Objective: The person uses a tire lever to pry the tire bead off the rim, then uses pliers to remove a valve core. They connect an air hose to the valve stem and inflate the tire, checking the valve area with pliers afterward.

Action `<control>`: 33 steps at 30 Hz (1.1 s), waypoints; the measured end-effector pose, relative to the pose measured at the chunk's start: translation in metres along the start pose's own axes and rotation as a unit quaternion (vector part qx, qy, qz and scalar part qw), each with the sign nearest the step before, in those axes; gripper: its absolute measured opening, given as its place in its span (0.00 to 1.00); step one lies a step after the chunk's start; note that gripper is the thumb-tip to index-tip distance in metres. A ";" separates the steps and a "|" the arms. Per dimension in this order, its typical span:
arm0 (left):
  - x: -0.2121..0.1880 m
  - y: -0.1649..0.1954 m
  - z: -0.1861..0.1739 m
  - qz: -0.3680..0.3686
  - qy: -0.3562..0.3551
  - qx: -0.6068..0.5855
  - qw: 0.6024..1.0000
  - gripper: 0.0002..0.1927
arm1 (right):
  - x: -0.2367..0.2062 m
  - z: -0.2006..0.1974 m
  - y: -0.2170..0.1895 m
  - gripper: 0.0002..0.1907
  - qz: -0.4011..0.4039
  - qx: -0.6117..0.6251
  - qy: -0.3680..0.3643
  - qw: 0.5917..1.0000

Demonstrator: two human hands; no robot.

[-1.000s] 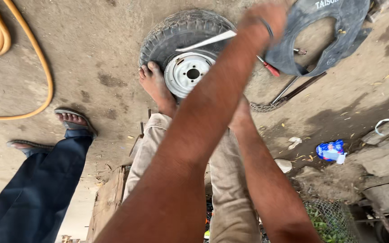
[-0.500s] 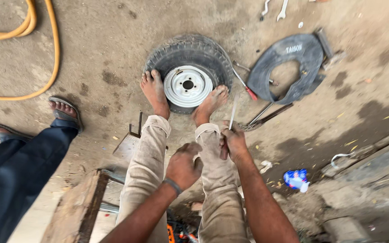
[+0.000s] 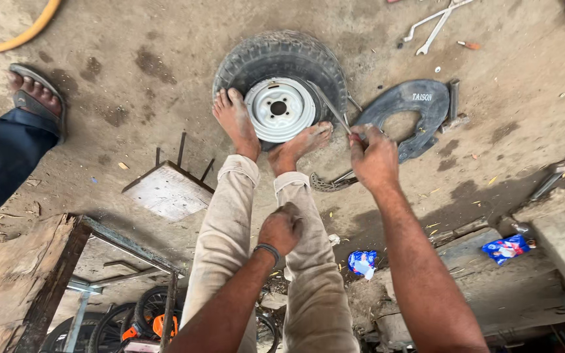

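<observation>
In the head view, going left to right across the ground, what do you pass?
Sandalled foot → small wooden stool → tyre on its rim → right hand gripping a metal bar → black inner tube → blue wrapper.

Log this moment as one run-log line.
right hand: gripping tyre lever wedged at wheel rim | left hand: resting on knee | both feet on tyre

Both feet are placed on the tyre (image 3: 281, 62). The inner tube (image 3: 420, 104) is laid right of it, the spanners (image 3: 434, 23) behind, the stool (image 3: 168, 189) left.
</observation>
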State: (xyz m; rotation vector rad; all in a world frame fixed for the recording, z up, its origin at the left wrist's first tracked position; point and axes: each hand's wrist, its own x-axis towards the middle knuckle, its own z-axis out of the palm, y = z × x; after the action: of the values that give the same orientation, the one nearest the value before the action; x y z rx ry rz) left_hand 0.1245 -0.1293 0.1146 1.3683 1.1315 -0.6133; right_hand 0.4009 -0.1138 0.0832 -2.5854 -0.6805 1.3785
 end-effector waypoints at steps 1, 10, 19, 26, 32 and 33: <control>0.000 -0.002 0.000 -0.002 -0.014 -0.024 1.000 0.12 | 0.007 -0.005 -0.010 0.09 -0.031 -0.030 0.013 0.999; 0.023 0.006 -0.046 -0.026 0.050 -0.009 0.998 0.13 | 0.034 -0.022 -0.092 0.08 -0.010 -0.142 0.022 0.990; 0.022 0.016 -0.013 -0.061 0.091 -0.110 0.988 0.13 | 0.039 -0.008 -0.112 0.09 -0.033 -0.210 -0.005 0.977; 0.045 0.101 -0.040 0.036 0.070 -0.117 0.990 0.15 | 0.041 -0.015 -0.096 0.08 -0.062 -0.226 -0.032 0.972; 0.052 0.127 -0.053 0.033 0.137 -0.151 0.978 0.15 | 0.039 -0.011 -0.085 0.08 -0.056 -0.201 -0.006 0.978; 0.049 0.121 -0.048 0.025 0.142 -0.148 0.978 0.15 | 0.038 -0.011 -0.083 0.08 -0.056 -0.206 -0.006 0.977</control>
State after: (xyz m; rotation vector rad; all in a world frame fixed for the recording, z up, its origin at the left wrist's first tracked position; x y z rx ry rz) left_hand 0.2373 -0.0503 0.1325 1.2443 1.3510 -0.2025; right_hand 0.4005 -0.0219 0.0875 -2.7832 -1.2094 1.3361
